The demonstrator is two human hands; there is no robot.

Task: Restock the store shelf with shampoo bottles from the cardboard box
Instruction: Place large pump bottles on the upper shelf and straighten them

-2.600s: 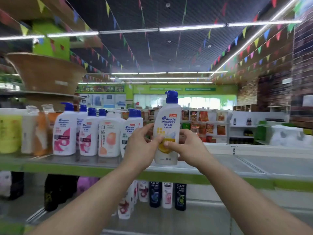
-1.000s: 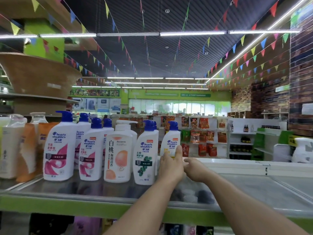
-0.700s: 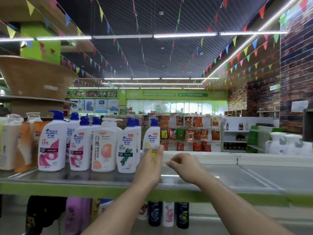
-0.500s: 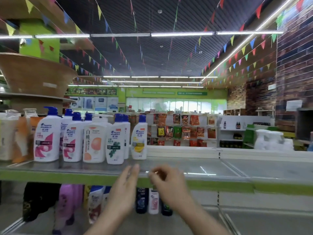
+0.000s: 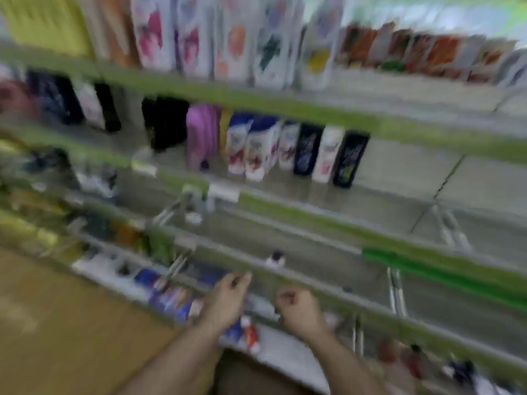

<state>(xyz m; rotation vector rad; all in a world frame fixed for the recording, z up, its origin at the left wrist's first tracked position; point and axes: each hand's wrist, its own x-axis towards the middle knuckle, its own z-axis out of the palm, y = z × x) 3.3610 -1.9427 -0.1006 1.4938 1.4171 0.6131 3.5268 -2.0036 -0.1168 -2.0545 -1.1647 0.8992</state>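
Head view, heavily motion-blurred, looking down along a green-edged shelf unit.

Top shelf [image 5: 285, 99]: a row of white pump bottles [image 5: 236, 38] stands upright at the upper edge of the view, close together, their labels pink, orange, dark green and yellow. The yellow-label bottle [image 5: 318, 49] is the rightmost of the row. To its right lie red and orange packets [image 5: 427, 52], farther back.

Second shelf [image 5: 405, 172]: dark, purple, white and black bottles stand in a line [image 5: 299, 149]; the labels cannot be read.

Lower shelves: small items in blue, white and red [image 5: 171, 297] are too blurred to tell apart.

Left hand [image 5: 228, 297]: low in the view, in front of the lower shelves, back of the hand up. Its fingers [image 5: 242, 279] are loosely extended and hold nothing.

Right hand [image 5: 299, 309]: just beside the left, apart from it. Its fingers [image 5: 285, 296] are curled in toward the palm, with nothing between them.

Both hands are well below the top shelf and touch no bottle.

Floor [image 5: 57, 323]: tan, at lower left. A darker brown shape [image 5: 248, 374] shows between the forearms at the bottom edge; what it is cannot be told.
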